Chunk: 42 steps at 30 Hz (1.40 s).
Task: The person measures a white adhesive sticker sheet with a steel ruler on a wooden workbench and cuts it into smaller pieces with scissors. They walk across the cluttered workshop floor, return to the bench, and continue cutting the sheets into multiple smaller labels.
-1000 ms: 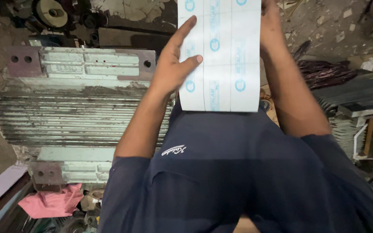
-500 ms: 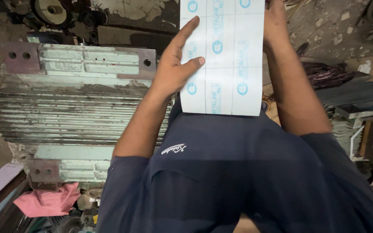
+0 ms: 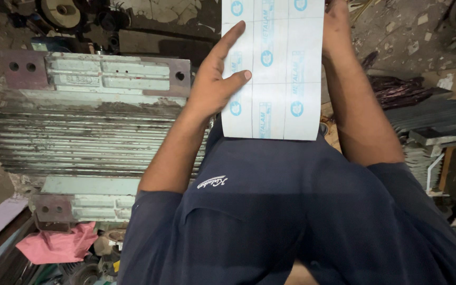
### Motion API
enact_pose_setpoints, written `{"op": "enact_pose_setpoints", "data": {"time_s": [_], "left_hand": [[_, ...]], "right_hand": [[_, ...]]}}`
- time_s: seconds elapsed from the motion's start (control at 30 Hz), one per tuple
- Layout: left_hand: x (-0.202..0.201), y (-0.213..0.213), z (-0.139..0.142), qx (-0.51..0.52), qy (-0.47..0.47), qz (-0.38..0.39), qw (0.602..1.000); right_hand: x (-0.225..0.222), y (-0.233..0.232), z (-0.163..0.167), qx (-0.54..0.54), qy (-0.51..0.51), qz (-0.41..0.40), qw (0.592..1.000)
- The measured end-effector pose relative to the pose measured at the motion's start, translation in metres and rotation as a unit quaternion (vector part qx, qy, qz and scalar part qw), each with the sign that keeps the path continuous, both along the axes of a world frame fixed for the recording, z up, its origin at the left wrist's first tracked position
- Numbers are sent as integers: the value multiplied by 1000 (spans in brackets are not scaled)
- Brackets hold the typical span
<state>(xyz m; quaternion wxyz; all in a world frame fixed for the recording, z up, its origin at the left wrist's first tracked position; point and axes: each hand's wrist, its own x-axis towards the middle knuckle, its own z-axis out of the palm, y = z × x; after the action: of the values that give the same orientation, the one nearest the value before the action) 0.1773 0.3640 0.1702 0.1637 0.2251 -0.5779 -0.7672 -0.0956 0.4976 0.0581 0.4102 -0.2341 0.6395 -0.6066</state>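
Note:
A long white sheet (image 3: 275,74) printed with blue round marks and creased into panels hangs in front of my chest, its lower edge just above my dark blue shirt. My left hand (image 3: 215,84) holds its left edge, fingers stretched along the sheet and thumb pressed on the front. My right hand (image 3: 336,26) grips the right edge near the top of the view; its fingers are partly hidden behind the sheet.
A large pale green ribbed motor housing (image 3: 80,132) with bolt-holed mounting feet lies at left. A pink cloth (image 3: 54,245) sits at lower left. Dark ribbed metal parts (image 3: 434,116) and scraps lie on the dirty ground at right.
The sheet has slid slightly down and right between my hands. The hands keep their hold; the view shifted a little.

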Motion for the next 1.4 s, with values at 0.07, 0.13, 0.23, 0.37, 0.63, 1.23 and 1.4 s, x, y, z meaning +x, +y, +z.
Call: {"op": "enact_pose_setpoints", "data": {"time_s": [0.07,0.13,0.23,0.37,0.63,1.23,1.4], "left_hand": [[0,1,-1,-3,-7,0,1000],[0,1,-1,9,-3,-1,1000],[-1,-1,-3,14,7,-3,1000],[-2,-4,-4,2,5,-2,1000],[-5,-5,-2,29,8,3,1000],[-17,-68,-65,5,-31,32,999],[-27,-120,-75,-96,-40,-5,995]], "right_hand": [[0,1,0,-10,-34,-4,999],[-1,1,-1,0,14,4,1000],[-3,1,-6,17,27,-5,999],[-6,-1,-10,10,39,-13,999],[-8,-4,-1,36,114,6,993],[13,12,43,83,5,-63,995],[50,99,71,251,18,-89,964]]}}
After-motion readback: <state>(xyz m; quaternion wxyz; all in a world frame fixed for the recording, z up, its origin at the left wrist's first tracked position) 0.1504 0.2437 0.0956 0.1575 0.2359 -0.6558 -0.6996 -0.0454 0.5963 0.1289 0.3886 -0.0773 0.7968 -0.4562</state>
